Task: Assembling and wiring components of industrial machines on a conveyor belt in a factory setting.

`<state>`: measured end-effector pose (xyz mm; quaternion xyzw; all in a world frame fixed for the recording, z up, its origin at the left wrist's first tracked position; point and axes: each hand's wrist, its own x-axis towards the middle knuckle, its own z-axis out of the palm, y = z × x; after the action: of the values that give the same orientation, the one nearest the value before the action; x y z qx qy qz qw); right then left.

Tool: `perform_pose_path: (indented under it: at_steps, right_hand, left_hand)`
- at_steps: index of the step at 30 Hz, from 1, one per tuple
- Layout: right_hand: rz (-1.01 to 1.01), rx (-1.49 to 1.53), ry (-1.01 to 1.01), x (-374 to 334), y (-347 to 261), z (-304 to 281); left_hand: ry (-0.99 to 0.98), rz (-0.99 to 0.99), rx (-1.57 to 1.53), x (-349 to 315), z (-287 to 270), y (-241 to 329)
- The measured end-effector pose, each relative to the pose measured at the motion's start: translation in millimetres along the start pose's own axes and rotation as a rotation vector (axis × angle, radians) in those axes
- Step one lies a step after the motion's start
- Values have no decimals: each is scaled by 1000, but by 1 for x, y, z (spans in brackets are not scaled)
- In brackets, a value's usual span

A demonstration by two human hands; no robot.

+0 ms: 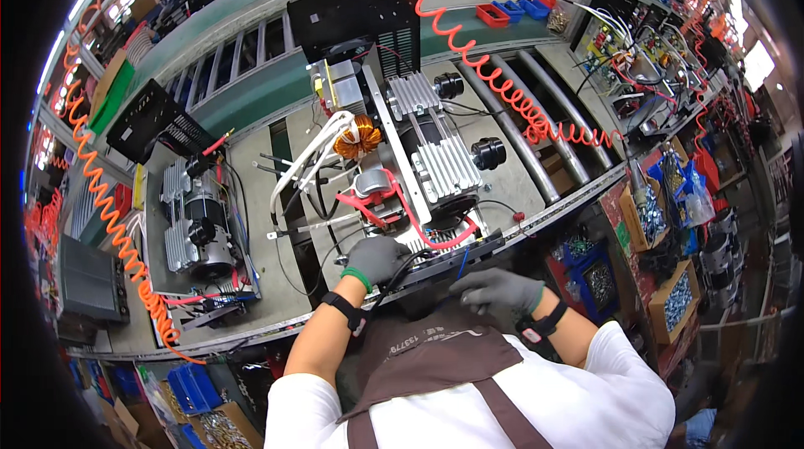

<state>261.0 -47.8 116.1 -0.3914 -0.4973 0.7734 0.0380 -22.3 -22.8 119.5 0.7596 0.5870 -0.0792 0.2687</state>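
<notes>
Silver finned-metal machine (448, 166) with a copper-coloured ring coil (358, 137) sits on the grey metal bench (264, 275). Left grey-gloved hand (375, 260)'s at its near edge, right grey-gloved hand (501, 292)'s nearby; can't tell what either's gripping.

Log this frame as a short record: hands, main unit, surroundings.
left hand: grey-gloved, at the main unit's near edge; grip unclear
right hand: grey-gloved, in front of that edge, nothing visibly held
main unit: finned metal assembly on the bench
unit parts: copper-coloured coil, white cables, red tubing
behind unit: upright black panel
left on bench: second finned assembly
right of unit: metal rollers
</notes>
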Motion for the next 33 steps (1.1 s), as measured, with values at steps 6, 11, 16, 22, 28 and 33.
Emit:
perform_pose_path:
  at_steps: [6,11,16,22,28,33]
  right_hand:
    - [222,-79,303,30,38,19]
    - [141,-41,475,2,52,1]
    - [119,28,550,3,57,19]
    - [53,67,585,17,62,28]
    - [38,92,628,14,59,39]
    - [42,23,643,16,57,43]
  left_hand:
    - [48,25,-23,1,8,-7]
    - [66,26,100,3,10,-3]
    - [53,77,22,3,11,-8]
    - [68,75,65,0,9,-5]
    - [79,98,73,-3,7,-3]
    - [83,85,113,1,13,-5]
